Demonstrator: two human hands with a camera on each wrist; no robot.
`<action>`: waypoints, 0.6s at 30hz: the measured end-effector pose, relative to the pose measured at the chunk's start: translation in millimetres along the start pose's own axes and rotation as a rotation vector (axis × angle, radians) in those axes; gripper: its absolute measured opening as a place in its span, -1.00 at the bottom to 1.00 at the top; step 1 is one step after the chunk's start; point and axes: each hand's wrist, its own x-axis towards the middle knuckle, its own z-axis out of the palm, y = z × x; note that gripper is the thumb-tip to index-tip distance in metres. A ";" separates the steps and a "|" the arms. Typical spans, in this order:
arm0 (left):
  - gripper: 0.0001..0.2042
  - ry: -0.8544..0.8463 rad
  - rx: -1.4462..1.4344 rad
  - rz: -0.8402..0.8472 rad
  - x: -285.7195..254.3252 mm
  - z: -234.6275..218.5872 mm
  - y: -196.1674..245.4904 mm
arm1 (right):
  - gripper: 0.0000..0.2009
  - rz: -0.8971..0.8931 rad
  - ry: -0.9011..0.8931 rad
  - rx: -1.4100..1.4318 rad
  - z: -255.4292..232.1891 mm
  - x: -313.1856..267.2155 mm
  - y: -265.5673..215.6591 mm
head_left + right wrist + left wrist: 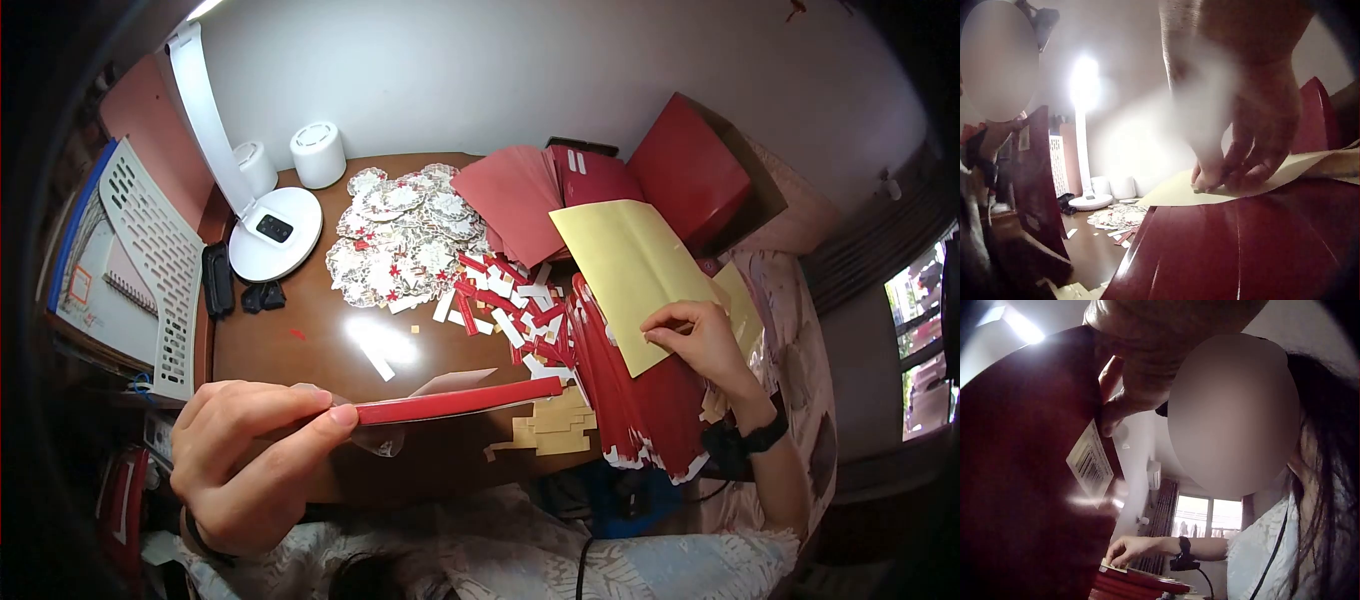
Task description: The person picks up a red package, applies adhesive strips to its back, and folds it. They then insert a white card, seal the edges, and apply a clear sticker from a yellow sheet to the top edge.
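My left hand (pixel 250 460) pinches one end of a flat red packet (pixel 460 402), held nearly edge-on above the desk's near side. A barcode label (pixel 1091 464) shows on its broad face in the left wrist view. My right hand (pixel 700 340) is over a yellow sheet (pixel 625 270), thumb and fingertips pinched together at its surface. A small tan tab (pixel 1196 188) shows at those fingertips in the right wrist view. Under the sheet lies a fanned stack of red packets (pixel 600 385).
Round patterned paper pieces (pixel 395 235) heap at the back, with red and white strips (pixel 510 310) scattered beside them. Tan card pieces (pixel 560 425) lie near the front. A white lamp (pixel 285 245) and a perforated rack (pixel 165 265) stand left; a red box (pixel 690 170) stands back right.
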 end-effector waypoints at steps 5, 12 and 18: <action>-0.76 -0.003 0.004 -0.021 -1.0 1.8 0.5 | -0.92 0.030 0.050 -0.110 -1.0 2.3 -9.2; -0.73 -0.068 0.018 0.010 -6.4 -4.4 -17.5 | -0.92 -0.176 0.065 -0.312 -1.3 -8.0 -32.4; -0.76 -0.061 -0.036 0.016 -12.3 -1.5 -26.8 | -0.81 -0.248 0.291 -0.375 10.1 -18.8 -79.9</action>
